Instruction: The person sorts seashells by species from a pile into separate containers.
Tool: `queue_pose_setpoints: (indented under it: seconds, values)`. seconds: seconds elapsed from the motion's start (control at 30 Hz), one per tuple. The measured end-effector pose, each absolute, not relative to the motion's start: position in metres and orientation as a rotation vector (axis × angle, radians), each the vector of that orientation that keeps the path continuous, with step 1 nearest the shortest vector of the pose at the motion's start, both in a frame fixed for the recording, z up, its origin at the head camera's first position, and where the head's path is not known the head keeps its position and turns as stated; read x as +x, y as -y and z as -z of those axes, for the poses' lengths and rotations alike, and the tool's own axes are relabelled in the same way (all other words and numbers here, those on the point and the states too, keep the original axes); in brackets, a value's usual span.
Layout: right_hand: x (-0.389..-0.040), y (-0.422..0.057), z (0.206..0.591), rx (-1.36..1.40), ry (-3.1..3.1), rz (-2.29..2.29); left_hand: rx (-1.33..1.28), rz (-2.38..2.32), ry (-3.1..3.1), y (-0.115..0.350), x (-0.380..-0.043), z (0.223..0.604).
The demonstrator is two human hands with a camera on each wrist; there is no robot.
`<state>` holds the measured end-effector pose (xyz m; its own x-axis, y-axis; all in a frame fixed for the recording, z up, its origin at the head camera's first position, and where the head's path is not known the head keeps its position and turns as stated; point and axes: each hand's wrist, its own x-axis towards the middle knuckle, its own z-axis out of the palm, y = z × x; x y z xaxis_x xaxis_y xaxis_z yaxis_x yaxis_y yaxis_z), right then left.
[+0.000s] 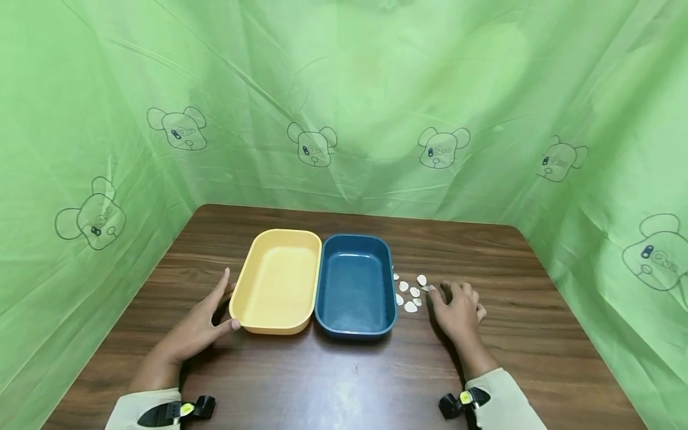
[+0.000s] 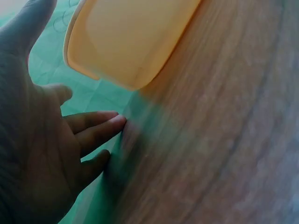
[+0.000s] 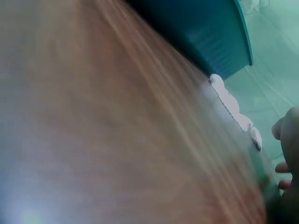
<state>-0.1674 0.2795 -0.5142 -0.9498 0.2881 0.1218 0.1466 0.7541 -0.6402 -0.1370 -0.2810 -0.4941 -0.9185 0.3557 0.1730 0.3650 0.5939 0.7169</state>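
My left hand (image 1: 196,328) is spread beside the yellow tray (image 1: 275,328), its thumb at the tray's near left corner. In the left wrist view, the fingers (image 2: 96,135) of that hand reach down to the tabletop and hold nothing. Right of the yellow tray stands a dark blue tray (image 1: 356,301), with its inside bare. Several small white shell-like pieces (image 1: 411,307) lie scattered along its right side. Just right of them is my right hand (image 1: 457,310), loosely bent, thumb tip close to the nearest piece (image 3: 256,139). Its thumb and fingers stand apart in the right wrist view.
Both trays stand side by side on a brown wood-grain table (image 1: 344,382). A green curtain (image 1: 371,71) with printed animal heads hangs behind the table and along both sides. Each sleeve (image 1: 502,397) carries a strapped-on wrist camera.
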Motion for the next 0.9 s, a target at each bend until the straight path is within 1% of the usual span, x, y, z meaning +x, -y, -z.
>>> queue_pose_setpoints:
  seconds: [0.27, 0.57, 0.9]
  values:
    - [-0.189, -0.297, 0.517, -0.27, 2.712, -1.002, -0.637, 1.351, 2.826, 0.283, -0.137, 0.496]
    - [-0.204, -0.305, 0.522, 0.032, 2.775, -0.948, -0.614, 1.471, 2.817, 0.286, -0.136, 0.498]
    - [-0.212, -0.313, 0.522, 0.15, 2.791, -0.942, -0.626, 1.45, 2.83, 0.284, -0.138, 0.501]
